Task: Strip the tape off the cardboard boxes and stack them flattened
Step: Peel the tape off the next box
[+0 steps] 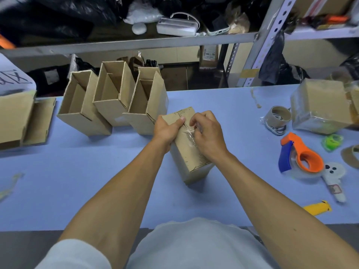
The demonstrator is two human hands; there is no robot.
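Standing upright mid-worktop point(77, 171), the closed cardboard box point(191, 158) looks light and crushable, so the left hand point(167, 129) clamps its top corner while right hand point(206, 135) fingers pinch the thin, clingy clear tape point(191, 133) at its lifted edge.

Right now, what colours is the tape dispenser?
Orange with a blue handle; the tape dispenser shows in the head view.

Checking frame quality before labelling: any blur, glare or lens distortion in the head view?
Head view: strong wide-angle bending, the shelf rail bows; edges smear, the left carton is blurred; centre fairly sharp, print on the held box readable as marks; clear tape glints under the right hand; soft even light, faint shadow beside the box.
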